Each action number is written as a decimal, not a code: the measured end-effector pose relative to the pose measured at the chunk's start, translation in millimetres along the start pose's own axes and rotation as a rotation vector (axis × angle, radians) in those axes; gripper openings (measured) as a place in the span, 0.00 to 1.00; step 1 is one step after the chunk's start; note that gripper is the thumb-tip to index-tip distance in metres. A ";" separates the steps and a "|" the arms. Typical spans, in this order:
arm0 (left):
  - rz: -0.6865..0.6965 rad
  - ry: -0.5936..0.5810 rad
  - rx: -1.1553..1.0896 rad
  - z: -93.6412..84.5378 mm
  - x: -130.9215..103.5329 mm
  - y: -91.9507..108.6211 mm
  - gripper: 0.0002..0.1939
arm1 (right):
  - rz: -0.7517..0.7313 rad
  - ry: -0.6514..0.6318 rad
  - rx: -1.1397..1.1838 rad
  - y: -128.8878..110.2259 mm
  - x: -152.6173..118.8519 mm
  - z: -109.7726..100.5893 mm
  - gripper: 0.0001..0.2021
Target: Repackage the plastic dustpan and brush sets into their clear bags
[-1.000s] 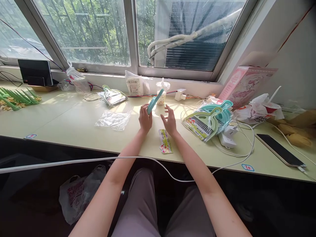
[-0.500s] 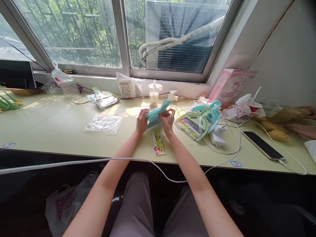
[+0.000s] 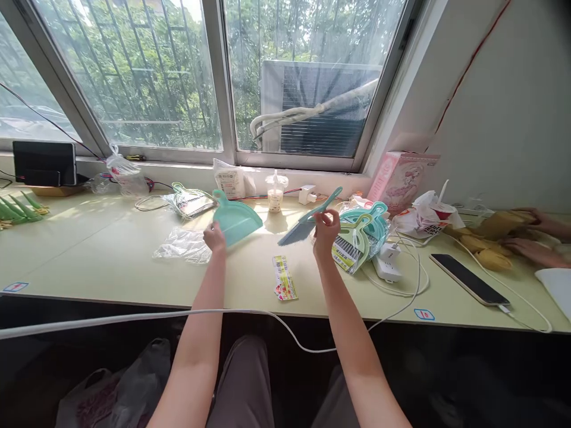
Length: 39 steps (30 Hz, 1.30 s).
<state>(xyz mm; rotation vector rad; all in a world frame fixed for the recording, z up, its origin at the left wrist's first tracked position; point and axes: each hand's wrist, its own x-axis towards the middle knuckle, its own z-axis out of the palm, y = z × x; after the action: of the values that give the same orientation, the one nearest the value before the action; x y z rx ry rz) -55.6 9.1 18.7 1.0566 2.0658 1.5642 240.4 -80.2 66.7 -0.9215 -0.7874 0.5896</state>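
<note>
A teal dustpan is gripped at its left side by my left hand, its handle pointing up and away. My right hand pinches a teal brush, whose grey bristles point down to the left. The two pieces are apart, with a gap between them above the table. Below that gap a yellow-green printed card lies on the table. Just right of my right hand are wrapped brush and dustpan sets, a green one in front of teal ones.
A clear plastic wrapper lies at the left, near another wrapped set. A drink cup stands behind. A power strip, cables and a phone are at the right. Another person's hands show at the far right.
The brush and dustpan, together before, are now separated. My left hand has moved left with the dustpan, my right hand slightly right with the brush. The view has tilted up.
</note>
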 end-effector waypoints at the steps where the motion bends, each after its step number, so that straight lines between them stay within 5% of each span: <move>1: 0.015 -0.095 0.061 1.3 -0.6 -2.5 0.14 | 0.052 -0.096 -0.038 -1.9 -0.1 -0.8 0.22; 3: 0.059 -0.210 0.144 5.3 -4.2 -6.3 0.09 | 0.211 -0.361 -0.170 -1.4 -2.0 -0.7 0.22; 6: 0.193 -0.188 0.216 11.6 -10.4 -8.4 0.05 | 0.372 -0.650 -0.454 10.3 -9.3 4.1 0.18; 9: 0.335 -0.112 0.254 15.2 -14.4 -7.4 0.08 | 0.284 -0.592 -0.759 27.8 -19.1 10.8 0.09; 12: 0.398 -0.181 0.314 16.5 -17.5 -6.0 0.11 | 0.145 -0.487 -0.924 40.2 -24.5 13.2 0.04; 16: 0.428 -0.390 0.512 17.4 -21.6 -5.8 0.12 | 0.010 -0.471 -1.182 43.3 -20.0 8.1 0.12; 20: 0.328 -0.389 0.453 16.8 -21.5 -3.3 0.09 | 0.071 -0.577 -1.367 43.3 -10.8 0.8 0.14; 26: 0.146 0.020 -0.202 13.3 -14.8 9.5 0.16 | 0.118 -0.565 -1.226 53.8 -3.7 -1.3 0.06; 29: 0.151 0.024 -0.302 13.8 -13.5 13.9 0.18 | 0.014 -0.545 -0.787 57.4 -1.1 2.5 0.07; 31: 0.126 -0.086 -0.513 15.1 -16.5 15.8 0.17 | -0.012 -0.571 -0.432 58.0 0.7 5.3 0.10; 34: 0.119 -0.469 -0.684 18.9 -31.1 19.2 0.20 | -0.024 -0.520 -0.140 58.1 1.5 8.3 0.16; 37: 0.296 -0.879 -0.636 28.3 -56.7 22.1 0.26 | -0.090 -0.383 -0.148 58.5 -1.8 10.4 0.16; 39: 0.417 -1.008 -0.575 38.0 -73.9 22.6 0.28 | -0.164 -0.270 -0.247 58.2 -5.6 11.5 0.14</move>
<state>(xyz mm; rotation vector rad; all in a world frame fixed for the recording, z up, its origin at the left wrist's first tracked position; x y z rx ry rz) 26.5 -16.6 15.0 1.6129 0.7124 1.2298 221.1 -50.6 18.6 -1.0025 -1.1870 0.4843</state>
